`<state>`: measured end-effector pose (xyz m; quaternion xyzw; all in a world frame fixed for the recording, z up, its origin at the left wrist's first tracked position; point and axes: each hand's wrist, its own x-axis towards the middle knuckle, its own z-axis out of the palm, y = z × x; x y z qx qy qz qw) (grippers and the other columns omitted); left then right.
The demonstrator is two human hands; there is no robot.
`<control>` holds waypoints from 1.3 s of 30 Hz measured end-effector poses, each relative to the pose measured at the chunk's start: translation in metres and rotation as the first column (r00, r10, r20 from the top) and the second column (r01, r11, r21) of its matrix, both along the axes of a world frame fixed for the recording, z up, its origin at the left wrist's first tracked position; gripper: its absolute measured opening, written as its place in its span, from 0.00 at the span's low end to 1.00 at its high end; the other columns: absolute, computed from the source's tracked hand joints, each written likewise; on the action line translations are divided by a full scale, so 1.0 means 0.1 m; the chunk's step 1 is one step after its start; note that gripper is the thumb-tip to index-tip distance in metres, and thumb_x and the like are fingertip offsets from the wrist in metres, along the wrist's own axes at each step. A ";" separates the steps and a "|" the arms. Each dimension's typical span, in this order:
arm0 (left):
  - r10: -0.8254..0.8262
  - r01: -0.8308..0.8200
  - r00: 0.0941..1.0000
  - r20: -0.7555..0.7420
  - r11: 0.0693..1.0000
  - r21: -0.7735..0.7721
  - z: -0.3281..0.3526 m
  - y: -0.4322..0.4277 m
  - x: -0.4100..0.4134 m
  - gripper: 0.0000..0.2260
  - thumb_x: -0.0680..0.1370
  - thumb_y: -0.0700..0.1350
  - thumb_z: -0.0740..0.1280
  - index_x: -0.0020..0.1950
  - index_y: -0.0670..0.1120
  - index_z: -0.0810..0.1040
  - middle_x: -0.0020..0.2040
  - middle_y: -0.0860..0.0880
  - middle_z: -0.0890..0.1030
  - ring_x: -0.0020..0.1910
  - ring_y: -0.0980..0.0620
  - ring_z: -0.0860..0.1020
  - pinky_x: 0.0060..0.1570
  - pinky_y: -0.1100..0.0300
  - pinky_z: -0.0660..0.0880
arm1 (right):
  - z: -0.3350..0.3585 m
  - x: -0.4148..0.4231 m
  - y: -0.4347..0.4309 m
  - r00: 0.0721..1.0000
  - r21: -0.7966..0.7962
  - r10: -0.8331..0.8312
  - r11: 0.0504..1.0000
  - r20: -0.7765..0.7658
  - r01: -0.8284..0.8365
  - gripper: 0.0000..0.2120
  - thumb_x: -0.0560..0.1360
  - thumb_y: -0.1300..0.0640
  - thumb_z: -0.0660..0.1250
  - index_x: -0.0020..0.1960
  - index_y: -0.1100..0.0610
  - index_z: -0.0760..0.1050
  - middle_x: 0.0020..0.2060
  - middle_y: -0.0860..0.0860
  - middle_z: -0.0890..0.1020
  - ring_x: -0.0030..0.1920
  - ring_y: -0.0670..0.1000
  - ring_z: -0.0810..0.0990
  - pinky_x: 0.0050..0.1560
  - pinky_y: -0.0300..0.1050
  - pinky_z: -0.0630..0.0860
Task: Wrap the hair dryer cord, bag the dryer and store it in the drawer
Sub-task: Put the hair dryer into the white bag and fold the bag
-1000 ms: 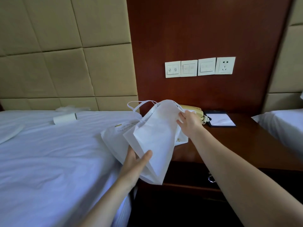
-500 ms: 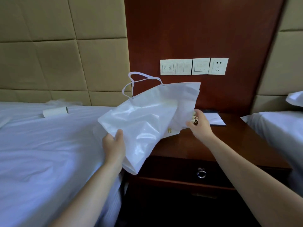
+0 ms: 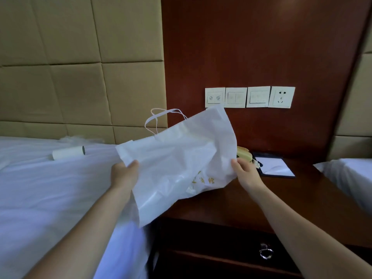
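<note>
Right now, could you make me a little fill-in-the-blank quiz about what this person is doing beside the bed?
1. The left hand and right hand both hold a bag coloured ___.
2. The cardboard roll lies on the bed, to the bag's ___.
3. The drawer, with its ring pull, is ___.
4. The wall socket has ___ plugged in.
Missing words: white; left; closed; nothing.
</note>
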<state>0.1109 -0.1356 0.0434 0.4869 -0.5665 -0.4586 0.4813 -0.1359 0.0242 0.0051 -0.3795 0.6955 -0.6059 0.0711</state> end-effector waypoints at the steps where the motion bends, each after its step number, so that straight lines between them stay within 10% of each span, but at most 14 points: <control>1: 0.004 -0.004 1.000 0.020 1.000 -0.018 0.00 -0.06 0.00 0.09 0.77 0.40 0.63 0.53 0.38 0.78 0.46 0.42 0.77 0.43 0.46 0.75 0.43 0.58 0.68 | -0.01 -0.01 -0.04 0.999 -0.013 -0.022 1.000 -0.031 0.022 0.18 0.81 0.57 0.56 0.40 0.70 0.69 0.35 0.56 0.69 0.38 0.51 0.67 0.38 0.45 0.62; 10: 0.015 0.006 0.985 0.171 0.993 -0.120 -0.05 -0.17 0.06 0.12 0.77 0.39 0.66 0.51 0.30 0.79 0.53 0.31 0.80 0.53 0.36 0.79 0.43 0.58 0.66 | -0.10 -0.21 0.14 0.964 0.057 -0.170 0.981 -0.204 0.185 0.20 0.79 0.62 0.56 0.28 0.56 0.58 0.24 0.49 0.61 0.28 0.48 0.60 0.29 0.44 0.54; 17: -0.075 0.101 0.969 0.237 0.990 -0.101 -0.09 0.18 -0.05 0.19 0.77 0.38 0.65 0.26 0.44 0.67 0.24 0.44 0.67 0.31 0.48 0.68 0.32 0.56 0.61 | -0.11 -0.31 0.84 0.922 0.218 -0.237 0.925 -0.307 0.311 0.20 0.79 0.61 0.58 0.29 0.59 0.59 0.24 0.52 0.62 0.28 0.51 0.62 0.29 0.45 0.55; 23: -0.194 0.182 0.980 0.052 0.966 0.183 -0.13 0.59 -0.12 0.27 0.69 0.61 0.65 0.52 0.38 0.78 0.48 0.42 0.81 0.46 0.42 0.80 0.51 0.51 0.76 | -0.08 -0.26 1.44 0.868 0.195 -0.383 0.869 -0.316 0.455 0.19 0.79 0.59 0.57 0.30 0.61 0.64 0.26 0.54 0.69 0.32 0.55 0.67 0.37 0.49 0.59; 27: -0.316 0.317 0.948 -0.041 0.923 0.219 -0.22 0.97 -0.03 0.24 0.69 0.58 0.69 0.52 0.39 0.79 0.47 0.42 0.83 0.46 0.44 0.81 0.46 0.51 0.78 | -0.07 -0.19 1.59 0.856 0.174 -0.451 0.849 -0.253 0.499 0.19 0.79 0.59 0.56 0.29 0.60 0.62 0.25 0.53 0.67 0.31 0.53 0.65 0.36 0.47 0.57; 31: -0.303 0.294 0.950 0.079 0.949 0.115 -0.31 1.27 -0.03 0.10 0.76 0.47 0.67 0.38 0.43 0.77 0.40 0.45 0.80 0.39 0.48 0.77 0.39 0.58 0.72 | -0.08 -0.14 1.68 0.856 0.199 -0.460 0.839 -0.237 0.506 0.17 0.79 0.59 0.55 0.32 0.64 0.65 0.25 0.54 0.68 0.32 0.55 0.66 0.36 0.48 0.60; 39: -0.006 0.142 0.933 0.361 0.925 -0.351 -0.51 1.27 -0.07 0.13 0.80 0.42 0.58 0.35 0.42 0.64 0.36 0.41 0.72 0.40 0.39 0.71 0.40 0.51 0.63 | -0.10 -0.12 1.78 0.859 0.204 -0.445 0.844 -0.253 0.497 0.18 0.79 0.59 0.56 0.37 0.72 0.68 0.28 0.58 0.70 0.33 0.57 0.67 0.34 0.48 0.59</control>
